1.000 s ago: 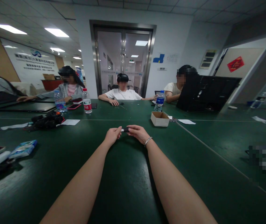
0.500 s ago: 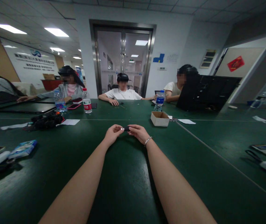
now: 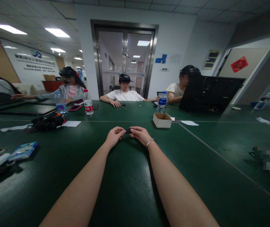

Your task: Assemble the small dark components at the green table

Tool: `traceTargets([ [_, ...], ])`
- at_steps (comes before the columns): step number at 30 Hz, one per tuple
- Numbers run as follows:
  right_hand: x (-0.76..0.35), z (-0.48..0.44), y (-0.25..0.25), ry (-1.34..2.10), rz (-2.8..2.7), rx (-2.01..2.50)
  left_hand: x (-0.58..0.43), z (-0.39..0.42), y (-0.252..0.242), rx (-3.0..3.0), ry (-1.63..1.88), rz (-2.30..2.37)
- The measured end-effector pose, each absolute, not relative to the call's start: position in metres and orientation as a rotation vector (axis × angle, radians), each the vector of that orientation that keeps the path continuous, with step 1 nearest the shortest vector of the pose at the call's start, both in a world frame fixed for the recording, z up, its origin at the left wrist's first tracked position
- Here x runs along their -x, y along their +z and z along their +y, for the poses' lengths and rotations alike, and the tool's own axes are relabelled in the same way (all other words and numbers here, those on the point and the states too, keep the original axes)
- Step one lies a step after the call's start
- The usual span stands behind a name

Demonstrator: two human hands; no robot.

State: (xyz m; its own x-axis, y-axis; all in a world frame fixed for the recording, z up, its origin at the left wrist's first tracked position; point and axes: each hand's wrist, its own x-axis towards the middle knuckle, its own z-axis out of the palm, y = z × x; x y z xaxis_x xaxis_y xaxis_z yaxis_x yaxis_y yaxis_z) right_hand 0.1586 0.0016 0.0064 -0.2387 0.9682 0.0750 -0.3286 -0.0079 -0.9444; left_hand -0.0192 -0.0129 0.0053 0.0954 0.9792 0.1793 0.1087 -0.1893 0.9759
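Observation:
Both my arms stretch out over the dark green table (image 3: 125, 176). My left hand (image 3: 114, 135) and my right hand (image 3: 140, 134) meet at the middle, fingers pinched on the two ends of a small black object (image 3: 128, 130) held just above the tabletop. A thin bracelet sits on my right wrist. The object is too small to name.
A small open cardboard box (image 3: 162, 120) stands just beyond my right hand. Water bottles (image 3: 88, 102), phones, a black bundle (image 3: 47, 122) and paper lie at the far left. A blue packet (image 3: 23, 150) lies near left. Three people sit across; a black laptop (image 3: 208, 94) is at right.
The silver part of the small object that showed between my fingers is now covered; my hands have closed slightly together. A person's hand at far left has slid along the table.

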Motion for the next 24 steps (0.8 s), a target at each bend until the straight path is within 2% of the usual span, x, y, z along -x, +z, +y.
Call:
traceTargets([
  [5, -0.1580, 0.0024, 0.0070, 1.503, -1.112, 0.818, 0.0181, -0.0158, 0.0077, -1.466, 1.263, 1.115],
  [12, -0.1586, 0.0038, 0.0053, 1.510, -1.122, 0.817, 0.0169, -0.0100, 0.0023, -1.430, 1.132, 1.203],
  [19, -0.1588, 0.0043, 0.0050, 1.516, -1.112, 0.812, 0.0191, -0.0138, 0.0049, -1.540, 1.270, 1.116],
  [24, -0.1591, 0.0042, 0.0055, 1.518, -1.123, 0.819, 0.0175, -0.0117, 0.0050, -1.432, 1.128, 1.216],
])
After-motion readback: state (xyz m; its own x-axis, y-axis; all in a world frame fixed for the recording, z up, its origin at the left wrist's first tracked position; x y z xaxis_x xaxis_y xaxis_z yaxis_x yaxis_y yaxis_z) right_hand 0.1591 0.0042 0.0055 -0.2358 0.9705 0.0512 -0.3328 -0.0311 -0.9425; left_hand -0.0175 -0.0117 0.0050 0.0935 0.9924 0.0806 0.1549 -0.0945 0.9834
